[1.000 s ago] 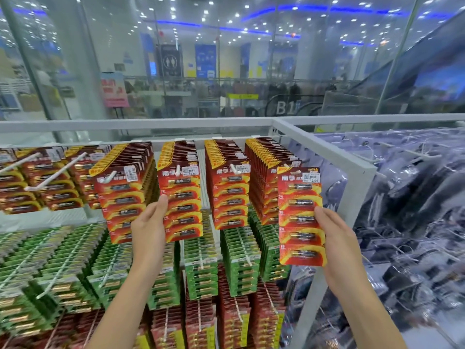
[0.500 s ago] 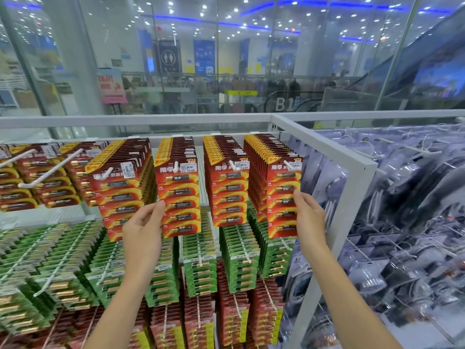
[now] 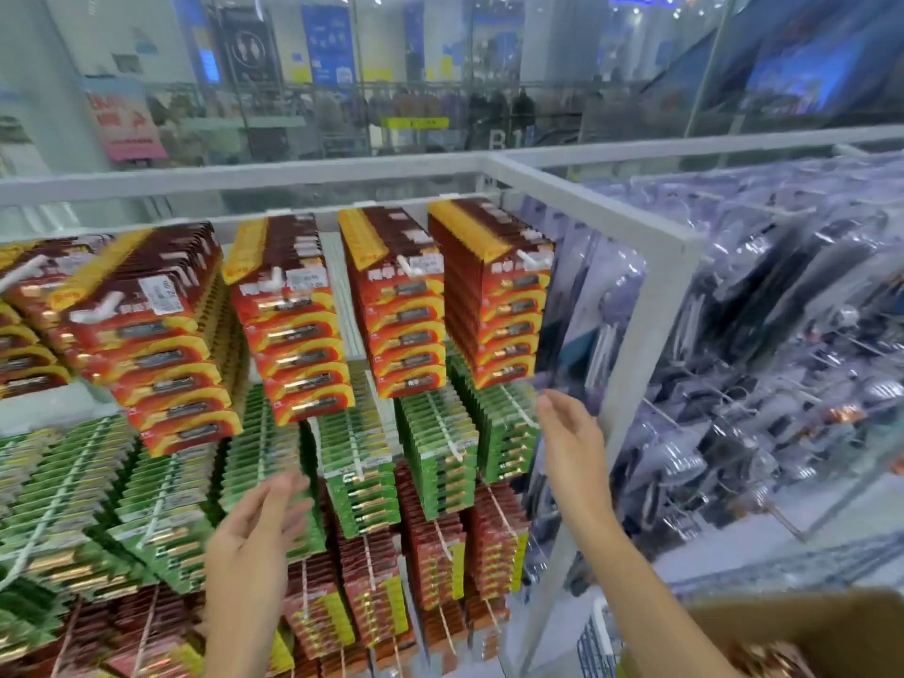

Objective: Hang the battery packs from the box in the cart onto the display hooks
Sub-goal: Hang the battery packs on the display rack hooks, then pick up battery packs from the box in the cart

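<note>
Red and yellow battery packs hang in thick rows on white display hooks across the top of the rack. The rightmost row (image 3: 499, 296) hangs on its hook (image 3: 531, 259) by the white frame post. My right hand (image 3: 570, 442) is just below that row, fingers straight, holding nothing. Lower down, my left hand (image 3: 254, 535) is in front of the green packs (image 3: 264, 447) with relaxed fingers and is also empty. A brown cardboard box (image 3: 802, 623) shows at the bottom right corner, with the cart's wire edge (image 3: 594, 643) beside it.
The white rack frame post (image 3: 631, 384) stands right of my right hand. Beyond it hang clear plastic bags of dark goods (image 3: 763, 359). Green packs and dark red packs (image 3: 435, 555) fill the lower hooks. A glass wall rises behind the rack.
My right hand has let go of the pack it hung on the rightmost hook and dropped below the row. My left hand has come off the red packs and lowered. The view has tilted down.
</note>
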